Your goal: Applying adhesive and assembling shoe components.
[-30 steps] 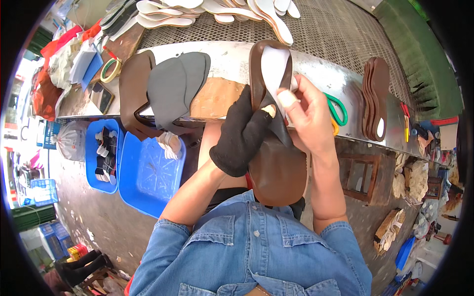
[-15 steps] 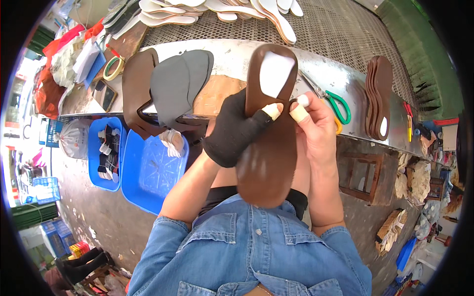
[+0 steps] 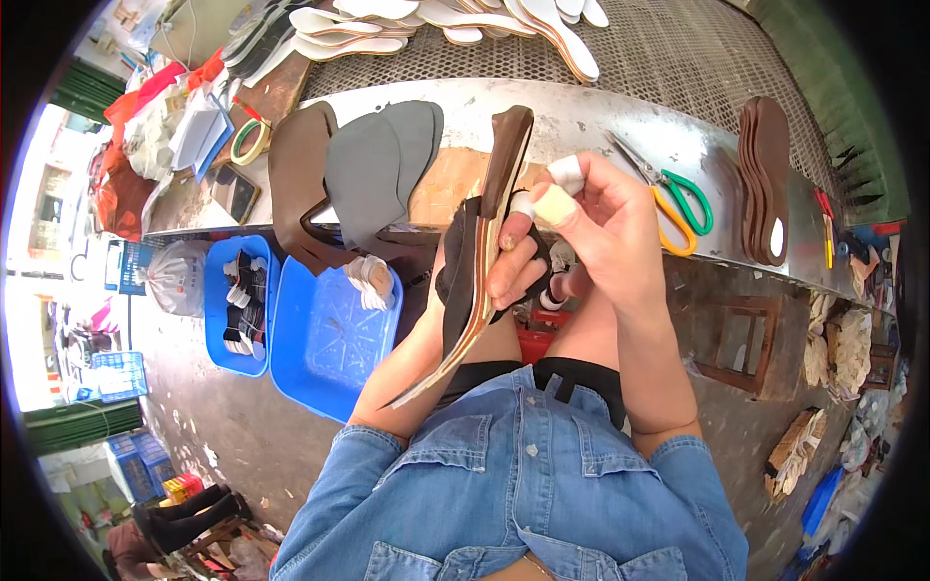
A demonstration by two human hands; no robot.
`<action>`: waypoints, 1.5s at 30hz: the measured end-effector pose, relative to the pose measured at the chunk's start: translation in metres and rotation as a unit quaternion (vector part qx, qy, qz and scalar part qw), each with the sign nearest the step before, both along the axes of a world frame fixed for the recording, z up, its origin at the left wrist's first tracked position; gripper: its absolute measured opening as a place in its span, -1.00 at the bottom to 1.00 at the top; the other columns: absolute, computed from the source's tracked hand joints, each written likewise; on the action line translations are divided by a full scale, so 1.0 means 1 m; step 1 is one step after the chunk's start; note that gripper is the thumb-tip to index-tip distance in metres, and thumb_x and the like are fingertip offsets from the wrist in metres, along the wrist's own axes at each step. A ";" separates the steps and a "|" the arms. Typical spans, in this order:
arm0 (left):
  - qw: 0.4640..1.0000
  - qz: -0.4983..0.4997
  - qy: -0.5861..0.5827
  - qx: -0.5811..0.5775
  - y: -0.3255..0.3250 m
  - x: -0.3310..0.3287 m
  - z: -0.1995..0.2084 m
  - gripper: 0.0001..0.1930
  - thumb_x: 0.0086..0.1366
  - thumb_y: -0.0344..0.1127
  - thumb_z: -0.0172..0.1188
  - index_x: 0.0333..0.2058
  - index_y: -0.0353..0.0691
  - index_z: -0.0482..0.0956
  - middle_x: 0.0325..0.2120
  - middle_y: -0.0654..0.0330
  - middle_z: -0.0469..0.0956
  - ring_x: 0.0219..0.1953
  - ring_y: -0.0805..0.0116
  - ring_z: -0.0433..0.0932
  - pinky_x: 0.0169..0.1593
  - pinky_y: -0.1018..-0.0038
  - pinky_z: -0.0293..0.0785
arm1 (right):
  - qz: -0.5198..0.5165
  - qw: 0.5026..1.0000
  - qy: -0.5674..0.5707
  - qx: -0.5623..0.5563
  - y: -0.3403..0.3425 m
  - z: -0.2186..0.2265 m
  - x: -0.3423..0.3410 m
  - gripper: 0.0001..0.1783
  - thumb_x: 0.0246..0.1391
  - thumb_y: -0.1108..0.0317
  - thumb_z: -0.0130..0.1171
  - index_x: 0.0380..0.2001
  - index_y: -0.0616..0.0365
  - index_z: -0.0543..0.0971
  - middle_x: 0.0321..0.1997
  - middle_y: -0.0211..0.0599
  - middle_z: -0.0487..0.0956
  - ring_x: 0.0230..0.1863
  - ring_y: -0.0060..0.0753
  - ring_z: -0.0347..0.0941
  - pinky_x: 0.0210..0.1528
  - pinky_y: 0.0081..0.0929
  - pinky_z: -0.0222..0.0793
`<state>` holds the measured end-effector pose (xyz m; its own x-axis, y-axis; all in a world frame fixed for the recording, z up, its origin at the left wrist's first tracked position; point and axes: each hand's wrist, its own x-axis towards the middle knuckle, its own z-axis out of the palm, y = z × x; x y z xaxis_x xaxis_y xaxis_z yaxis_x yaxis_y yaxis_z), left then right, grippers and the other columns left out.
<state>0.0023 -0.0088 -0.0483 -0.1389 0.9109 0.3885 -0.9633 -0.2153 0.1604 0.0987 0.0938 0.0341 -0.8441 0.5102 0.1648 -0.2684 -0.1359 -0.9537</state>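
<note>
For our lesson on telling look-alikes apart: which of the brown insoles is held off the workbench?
The brown insole in the left hand, edge-on, its layers showing. The other brown insoles lie stacked on the right side of the workbench.

The curved brown insole (image 3: 482,261) is held tilted and edge-on, its layered side showing.

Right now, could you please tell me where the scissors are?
In the head view, the scissors lie on the bench, between the right hand and the stacked brown soles farther right.
</note>
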 end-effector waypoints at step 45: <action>0.903 0.319 0.202 -0.206 0.001 0.004 -0.035 -0.29 -0.02 -0.32 0.31 0.12 -0.24 0.21 0.16 -0.01 0.25 0.16 0.19 0.32 0.12 0.27 0.40 | -0.100 0.982 -0.136 -0.082 -0.006 -0.076 0.011 -0.65 0.26 0.12 -0.02 -0.32 0.20 0.55 -0.60 -0.55 0.44 -0.64 -0.82 0.25 -0.66 -0.78 0.10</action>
